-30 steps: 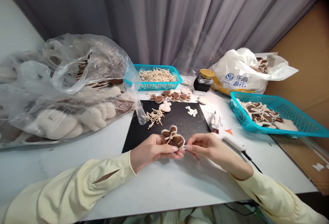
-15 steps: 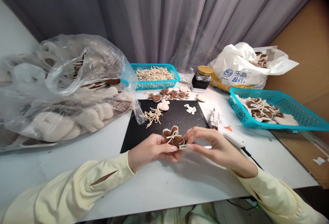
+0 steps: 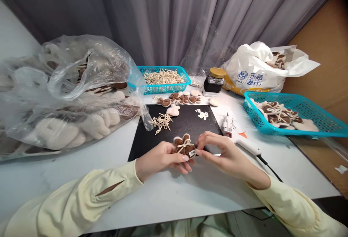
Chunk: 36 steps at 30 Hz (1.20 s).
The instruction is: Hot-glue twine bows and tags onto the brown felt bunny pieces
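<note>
In the head view, my left hand (image 3: 163,159) grips a small brown plush bunny head (image 3: 181,150) with cream edging, its thumb across the front and fingers behind. A cream cord bow (image 3: 185,144) sits below the ears. Lower on the plush lies a small white fabric label (image 3: 192,153) with dark lettering. My right hand (image 3: 221,153) is closed at the right edge of the plush, thumb and fingertips touching it beside the label. Behind the hands, a black mat (image 3: 185,122) carries loose cord bows (image 3: 162,122), several white labels (image 3: 201,114) and a cream plush piece (image 3: 173,110).
A glue gun (image 3: 248,147) with a cord lies right of the mat. Blue baskets hold cord bows (image 3: 163,91) and finished plush pieces (image 3: 282,115). A large clear bag (image 3: 67,95) fills the left; a lidded jar (image 3: 214,81) and white bag (image 3: 252,72) stand behind.
The label, which stuck out toward my right thumb, now lies farther in on the plush and tilts upward. My right fingers have come against the plush edge. The camera view shifted slightly.
</note>
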{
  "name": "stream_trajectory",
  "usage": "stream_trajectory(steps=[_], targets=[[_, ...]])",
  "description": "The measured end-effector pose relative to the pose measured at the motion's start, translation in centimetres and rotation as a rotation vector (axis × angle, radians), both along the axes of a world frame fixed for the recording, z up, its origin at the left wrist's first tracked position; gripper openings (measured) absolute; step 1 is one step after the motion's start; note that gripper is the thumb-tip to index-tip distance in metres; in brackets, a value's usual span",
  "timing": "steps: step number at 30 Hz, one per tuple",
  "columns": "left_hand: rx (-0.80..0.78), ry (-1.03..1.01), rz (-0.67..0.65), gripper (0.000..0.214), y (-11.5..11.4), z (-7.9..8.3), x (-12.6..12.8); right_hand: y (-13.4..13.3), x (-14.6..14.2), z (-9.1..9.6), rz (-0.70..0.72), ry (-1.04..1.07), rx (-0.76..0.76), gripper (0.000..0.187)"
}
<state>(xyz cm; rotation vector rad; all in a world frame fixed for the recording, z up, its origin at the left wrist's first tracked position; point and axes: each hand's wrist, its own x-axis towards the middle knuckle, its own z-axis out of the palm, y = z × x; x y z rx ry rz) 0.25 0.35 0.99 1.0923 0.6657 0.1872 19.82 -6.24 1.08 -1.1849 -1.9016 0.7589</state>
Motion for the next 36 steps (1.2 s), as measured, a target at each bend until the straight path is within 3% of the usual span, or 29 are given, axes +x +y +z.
stream_trajectory(steps=[5, 11, 16, 22, 27, 36], targets=[[0.040, -0.005, -0.007, 0.022, 0.0, -0.1, -0.1, -0.3, -0.2, -0.1, -0.017, -0.008, 0.012, 0.010], [0.085, -0.028, 0.073, 0.026, -0.1, -0.8, 0.1, -0.3, -0.1, -0.1, -0.026, 0.006, 0.000, 0.011], [0.141, -0.029, 0.060, 0.027, -0.3, -0.8, 0.1, 0.1, 0.2, -0.1, -0.084, 0.240, -0.251, 0.019], [0.215, 0.012, 0.032, 0.028, -0.5, -0.5, 0.2, 0.2, -0.6, -0.5, 0.089, 0.585, -0.500, 0.031], [0.274, 0.044, 0.030, 0.028, -0.8, -0.4, 0.3, 0.2, -0.9, -0.8, 0.112, 0.624, -0.503, 0.034], [0.395, 0.064, 0.181, 0.033, -1.8, -0.3, 0.2, 0.3, -0.6, -0.6, 0.116, 0.576, -0.492, 0.027]])
